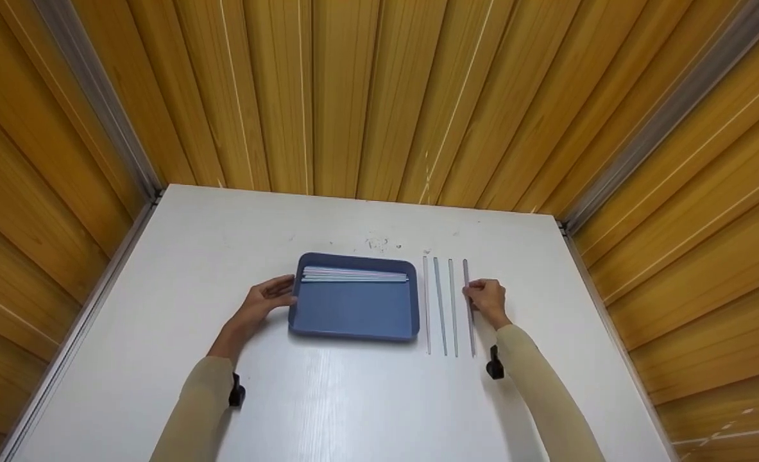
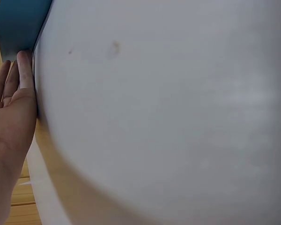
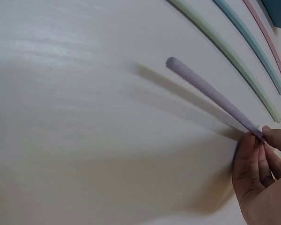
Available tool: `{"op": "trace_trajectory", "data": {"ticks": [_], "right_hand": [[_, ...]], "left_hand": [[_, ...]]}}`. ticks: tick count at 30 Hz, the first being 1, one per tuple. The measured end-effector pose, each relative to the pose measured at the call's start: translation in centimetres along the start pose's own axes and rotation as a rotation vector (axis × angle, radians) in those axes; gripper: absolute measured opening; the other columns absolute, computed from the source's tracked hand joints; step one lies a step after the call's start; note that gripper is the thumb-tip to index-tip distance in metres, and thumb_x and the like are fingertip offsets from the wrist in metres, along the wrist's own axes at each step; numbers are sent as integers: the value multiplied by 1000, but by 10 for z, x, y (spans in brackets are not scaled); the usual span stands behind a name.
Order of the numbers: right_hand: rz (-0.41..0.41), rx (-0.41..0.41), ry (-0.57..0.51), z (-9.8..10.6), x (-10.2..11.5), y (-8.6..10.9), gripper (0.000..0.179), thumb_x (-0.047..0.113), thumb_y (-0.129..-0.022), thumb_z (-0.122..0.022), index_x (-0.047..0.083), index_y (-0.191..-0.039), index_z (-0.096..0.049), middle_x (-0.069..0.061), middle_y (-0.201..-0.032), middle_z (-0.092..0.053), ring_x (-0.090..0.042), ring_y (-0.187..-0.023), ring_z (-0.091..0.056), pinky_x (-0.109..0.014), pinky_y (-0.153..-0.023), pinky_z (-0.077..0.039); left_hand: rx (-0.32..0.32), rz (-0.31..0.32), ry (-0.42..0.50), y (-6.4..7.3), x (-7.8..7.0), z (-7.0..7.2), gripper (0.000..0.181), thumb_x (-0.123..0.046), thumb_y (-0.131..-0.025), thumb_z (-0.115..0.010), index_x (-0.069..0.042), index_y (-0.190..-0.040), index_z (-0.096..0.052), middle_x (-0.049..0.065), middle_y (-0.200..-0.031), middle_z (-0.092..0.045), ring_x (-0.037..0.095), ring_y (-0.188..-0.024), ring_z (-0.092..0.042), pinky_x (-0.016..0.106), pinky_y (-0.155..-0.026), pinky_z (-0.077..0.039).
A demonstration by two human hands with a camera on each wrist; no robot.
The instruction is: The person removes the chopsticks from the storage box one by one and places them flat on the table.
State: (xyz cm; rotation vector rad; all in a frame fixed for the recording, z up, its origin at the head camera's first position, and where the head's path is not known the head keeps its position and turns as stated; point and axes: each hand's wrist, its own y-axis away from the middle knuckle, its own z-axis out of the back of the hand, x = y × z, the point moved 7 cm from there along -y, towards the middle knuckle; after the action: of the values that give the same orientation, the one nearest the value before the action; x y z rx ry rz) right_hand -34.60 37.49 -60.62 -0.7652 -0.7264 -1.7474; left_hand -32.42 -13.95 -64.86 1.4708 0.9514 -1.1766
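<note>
A blue rectangular tray (image 1: 353,311) lies on the white table, with several pale straws (image 1: 353,276) gathered along its far side. My left hand (image 1: 265,300) rests against the tray's left wall, its fingers fairly straight; the left wrist view shows the fingertips at the blue wall (image 2: 21,26). My right hand (image 1: 487,299) pinches a purple straw (image 3: 210,93) between thumb and fingers. In the right wrist view the straw's near end stands a little above the table, over its shadow. Left of it lie a green straw (image 3: 225,51), a blue straw (image 3: 253,42) and a pink straw (image 3: 267,35).
The three loose straws lie roughly parallel between the tray's right wall and my right hand. The white table (image 1: 276,398) backs onto a wood-patterned wall (image 1: 341,96). Small dark marks (image 1: 377,243) show on the table behind the tray.
</note>
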Motion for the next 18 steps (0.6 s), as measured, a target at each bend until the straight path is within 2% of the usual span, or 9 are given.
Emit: {"op": "trace_trajectory", "data": {"ticks": [6,12,18], "right_hand": [[23,-23,32,-3,3,4,26,7,-91,-71,-10,-110,-72,-28,-103,-75,-15,-69,-69,-20,-55,-56],[22,-48,74,-3,4,6,24,6,-92,-71,-10,-109,-72,-28,-104,-74,-24,-78,-72,-20,-58,-55],[30,-51,70,-4,5,6,23,6,-91,-71,-10,-107,-72,-26,-98,-74,-15,-67,-66,-17,-54,-51]], "left_hand": [[4,-5,-22,1,-2,0,67,-7,-92,-75,-2,-152,-46,21,-156,-48,35,-147,-44,40,-120,-40],[7,4,-25,0,-1,-1,66,-8,-92,-75,-3,-152,-46,19,-157,-48,34,-148,-44,44,-123,-35],[-3,5,-10,1,0,0,66,-8,-91,-76,-4,-150,-49,17,-155,-50,31,-147,-46,40,-120,-40]]}}
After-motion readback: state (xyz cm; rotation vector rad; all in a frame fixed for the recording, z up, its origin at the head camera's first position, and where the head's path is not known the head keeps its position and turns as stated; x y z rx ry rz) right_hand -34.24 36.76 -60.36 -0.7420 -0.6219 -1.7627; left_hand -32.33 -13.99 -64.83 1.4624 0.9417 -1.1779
